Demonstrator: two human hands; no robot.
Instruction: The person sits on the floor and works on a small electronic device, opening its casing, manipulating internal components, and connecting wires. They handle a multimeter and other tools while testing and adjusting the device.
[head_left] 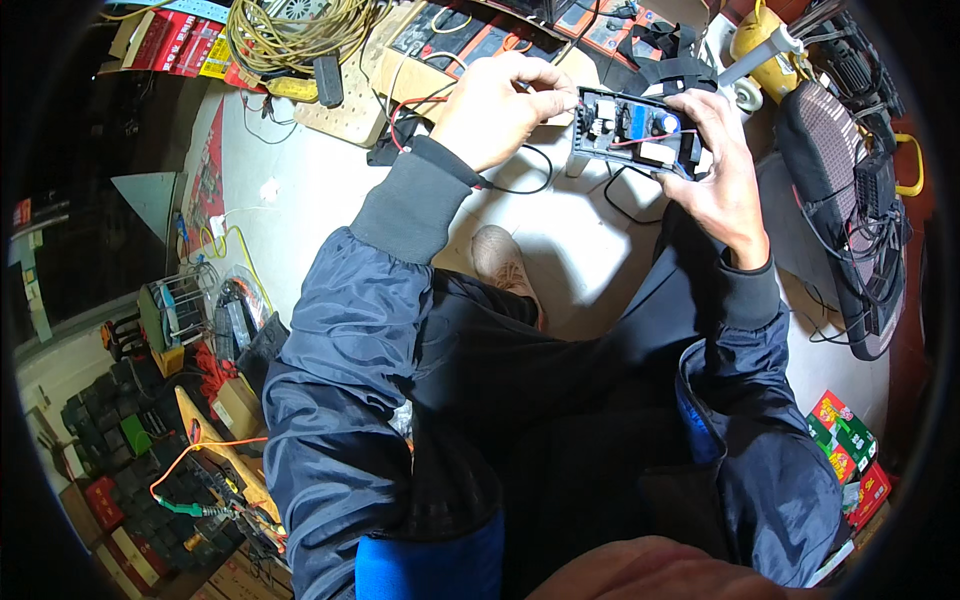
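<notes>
My right hand grips the right end of an open black electronic device, thumb below and fingers above. Inside its casing show a blue block, a round white-topped part, pale parts and a thin pink-red wire. At the device's left end, my left hand is closed, thumb and forefinger pinched together. Whatever sits between those fingertips is too small to make out. A red wire runs behind the left hand, and a black cable loops below it.
Beyond my hands stand batteries with orange tops and a perforated wooden board. Coiled yellow cable lies at the far left. A dark chair-like seat with tangled wires is on the right. Below is the pale floor with my shoe.
</notes>
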